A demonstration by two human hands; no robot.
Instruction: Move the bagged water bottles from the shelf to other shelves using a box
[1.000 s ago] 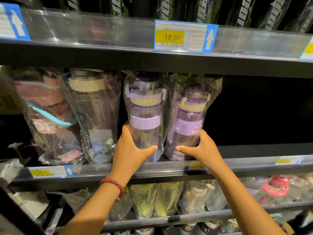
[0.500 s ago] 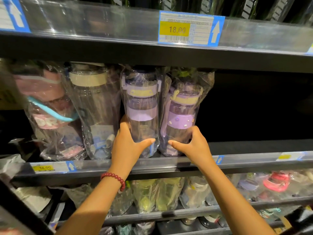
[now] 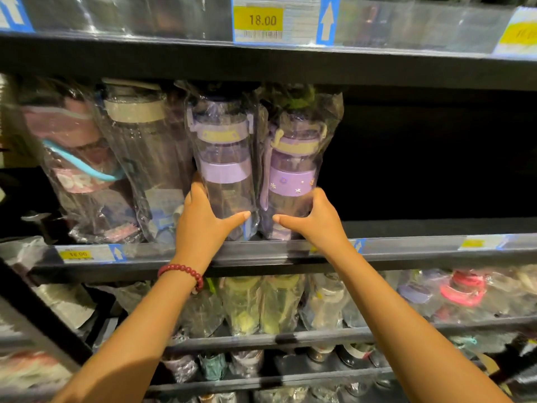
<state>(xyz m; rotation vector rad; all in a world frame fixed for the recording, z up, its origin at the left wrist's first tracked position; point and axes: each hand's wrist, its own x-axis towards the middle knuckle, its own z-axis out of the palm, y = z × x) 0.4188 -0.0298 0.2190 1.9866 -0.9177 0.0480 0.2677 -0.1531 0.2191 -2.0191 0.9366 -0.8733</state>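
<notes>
My left hand (image 3: 203, 225) has its grip curled round the lower body of a bagged bottle with a plain purple band (image 3: 222, 167), thumb laid across the front and fingers hidden behind the plastic. My right hand (image 3: 315, 221) grips the neighbouring bagged bottle with a flowered purple band (image 3: 292, 173) the same way, thumb pointing inward across its base. The two thumbs nearly meet, and the two bottles stand upright and touching at the front edge of the middle shelf (image 3: 406, 248), about halfway along it.

A red bead bracelet (image 3: 183, 271) circles my left wrist. Toward the shelf's left end, just beside the held pair, stand a clear bagged bottle with a beige lid band (image 3: 139, 146) and a pink bagged bottle with a blue strap (image 3: 75, 158). The right part of the shelf lies in deep shadow. A yellow price tag reading 18.00 (image 3: 258, 21) sits on the rail of the shelf above. More bagged bottles (image 3: 255, 303) crowd the lower shelves beneath my forearms.
</notes>
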